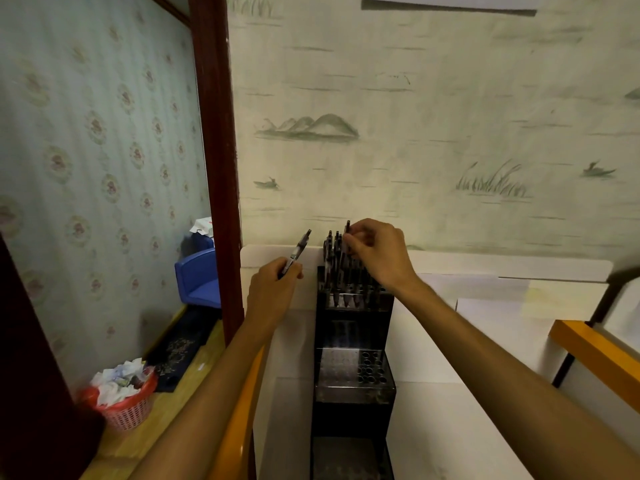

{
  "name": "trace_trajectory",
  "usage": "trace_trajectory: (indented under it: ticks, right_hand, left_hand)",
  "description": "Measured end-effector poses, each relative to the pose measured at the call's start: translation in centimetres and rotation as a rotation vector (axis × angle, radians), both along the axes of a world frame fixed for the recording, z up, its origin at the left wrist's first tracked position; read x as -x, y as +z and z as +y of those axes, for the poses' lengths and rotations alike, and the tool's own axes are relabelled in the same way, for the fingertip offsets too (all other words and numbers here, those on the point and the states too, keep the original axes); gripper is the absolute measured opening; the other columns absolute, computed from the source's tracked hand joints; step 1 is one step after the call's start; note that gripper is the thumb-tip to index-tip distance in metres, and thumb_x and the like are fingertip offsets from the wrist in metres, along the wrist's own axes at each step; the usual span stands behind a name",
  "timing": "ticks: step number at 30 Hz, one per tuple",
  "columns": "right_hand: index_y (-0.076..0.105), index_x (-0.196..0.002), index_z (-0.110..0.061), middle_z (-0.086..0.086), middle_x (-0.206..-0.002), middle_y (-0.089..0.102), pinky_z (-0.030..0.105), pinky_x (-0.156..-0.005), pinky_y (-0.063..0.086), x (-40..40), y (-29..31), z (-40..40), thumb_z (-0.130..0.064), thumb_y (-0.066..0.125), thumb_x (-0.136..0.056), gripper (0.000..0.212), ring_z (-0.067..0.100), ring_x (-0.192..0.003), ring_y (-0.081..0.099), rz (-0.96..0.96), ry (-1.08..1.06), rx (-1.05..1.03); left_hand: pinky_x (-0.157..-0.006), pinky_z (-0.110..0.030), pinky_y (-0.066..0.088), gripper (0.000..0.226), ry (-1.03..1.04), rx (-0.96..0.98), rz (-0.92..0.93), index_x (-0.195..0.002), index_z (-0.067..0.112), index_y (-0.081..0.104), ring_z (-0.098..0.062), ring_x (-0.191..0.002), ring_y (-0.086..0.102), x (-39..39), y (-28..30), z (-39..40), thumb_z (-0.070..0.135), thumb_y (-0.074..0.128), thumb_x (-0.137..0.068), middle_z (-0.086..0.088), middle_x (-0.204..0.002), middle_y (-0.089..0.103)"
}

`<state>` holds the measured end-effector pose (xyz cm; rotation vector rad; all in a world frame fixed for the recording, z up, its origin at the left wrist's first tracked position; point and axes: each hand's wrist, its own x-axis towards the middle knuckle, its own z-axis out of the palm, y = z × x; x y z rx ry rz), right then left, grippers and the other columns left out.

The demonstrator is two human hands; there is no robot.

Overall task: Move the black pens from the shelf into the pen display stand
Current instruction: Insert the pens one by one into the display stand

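A black tiered pen display stand stands on the white shelf against the wall. Several black pens stand upright in its top tier. A lower tier shows a grid of round holes. My left hand grips one black pen, tilted up and to the right, just left of the stand. My right hand pinches the top of another black pen that stands upright over the top tier among the others.
An orange shelf frame rail runs under my left forearm and another orange rail is at the right. A dark red wooden post rises left of the shelf. A red basket of paper scraps and a blue plastic chair sit lower left.
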<state>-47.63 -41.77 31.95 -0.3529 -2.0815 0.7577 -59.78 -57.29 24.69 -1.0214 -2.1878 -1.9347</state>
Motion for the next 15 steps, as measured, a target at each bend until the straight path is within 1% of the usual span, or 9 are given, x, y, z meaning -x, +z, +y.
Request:
trace_trajectory:
  ticks: [2, 4, 7, 9, 10, 13, 15]
  right_hand:
    - [0.073, -0.102, -0.011, 0.001, -0.083, 0.074, 0.042, -0.081, 0.058, 0.0, -0.3, 0.0, -0.025, 0.071, -0.091, 0.018, 0.016, -0.076, 0.070, -0.027, -0.020, -0.039]
    - [0.074, -0.099, -0.010, 0.002, -0.082, 0.075, 0.041, -0.081, 0.058, 0.1, -0.6, -0.1, -0.027, 0.073, -0.089, 0.019, 0.015, -0.075, 0.070, -0.067, -0.021, -0.068]
    - [0.075, -0.093, -0.010, 0.003, -0.080, 0.075, 0.038, -0.079, 0.058, 0.1, -1.6, -0.3, -0.028, 0.074, -0.088, 0.019, 0.013, -0.070, 0.068, -0.175, -0.016, -0.156]
    - [0.076, -0.090, -0.010, 0.003, -0.076, 0.075, 0.038, -0.078, 0.058, 0.0, -2.1, -0.3, -0.029, 0.073, -0.089, 0.020, 0.014, -0.068, 0.069, -0.182, -0.018, -0.145]
    - [0.076, -0.090, -0.009, 0.004, -0.075, 0.075, 0.039, -0.078, 0.058, 0.0, -2.2, -0.2, -0.029, 0.073, -0.089, 0.020, 0.014, -0.067, 0.070, -0.181, -0.013, -0.118]
    - [0.076, -0.090, -0.009, 0.003, -0.076, 0.075, 0.039, -0.077, 0.059, -0.1, -2.0, 0.0, -0.029, 0.072, -0.089, 0.021, 0.013, -0.067, 0.070, -0.210, 0.006, -0.090]
    - [0.077, -0.090, -0.010, 0.002, -0.077, 0.075, 0.034, -0.075, 0.059, -0.3, -1.8, 0.0, -0.030, 0.073, -0.089, 0.020, 0.010, -0.067, 0.069, -0.236, 0.004, -0.111]
  left_hand:
    - [-0.053, -0.022, 0.038, 0.025, -0.012, 0.005, 0.008, -0.078, 0.022, 0.064, 0.000, -0.051, 0.047, 0.0, 0.1, 0.1, 0.025, 0.054, -0.101, 0.009, -0.057, 0.052]
    - [-0.055, -0.023, 0.040, 0.025, -0.022, 0.002, 0.010, -0.080, 0.021, 0.063, 0.000, -0.052, 0.048, 0.0, 0.1, 0.1, 0.028, 0.052, -0.102, 0.008, -0.059, 0.053]
    - [-0.055, -0.022, 0.037, 0.027, -0.027, 0.002, 0.019, -0.081, 0.022, 0.061, 0.001, -0.051, 0.048, -0.1, 0.0, 0.3, 0.031, 0.049, -0.104, 0.014, -0.056, 0.055]
    - [-0.055, -0.022, 0.036, 0.027, -0.025, 0.021, 0.030, -0.081, 0.023, 0.060, 0.002, -0.051, 0.049, -0.3, 0.0, 0.5, 0.032, 0.048, -0.104, 0.020, -0.056, 0.056]
    - [-0.055, -0.023, 0.037, 0.026, -0.024, 0.028, 0.028, -0.081, 0.023, 0.060, 0.003, -0.051, 0.049, -0.4, 0.0, 0.6, 0.032, 0.048, -0.103, 0.020, -0.057, 0.057]
    - [-0.052, -0.020, 0.038, 0.024, -0.031, 0.044, 0.020, -0.081, 0.026, 0.060, 0.002, -0.051, 0.049, -0.7, 0.3, 1.1, 0.032, 0.050, -0.102, 0.013, -0.059, 0.057]
    - [-0.051, -0.019, 0.037, 0.024, -0.042, 0.044, 0.027, -0.081, 0.024, 0.060, 0.001, -0.049, 0.046, -1.0, 0.5, 1.3, 0.031, 0.050, -0.102, 0.012, -0.058, 0.054]
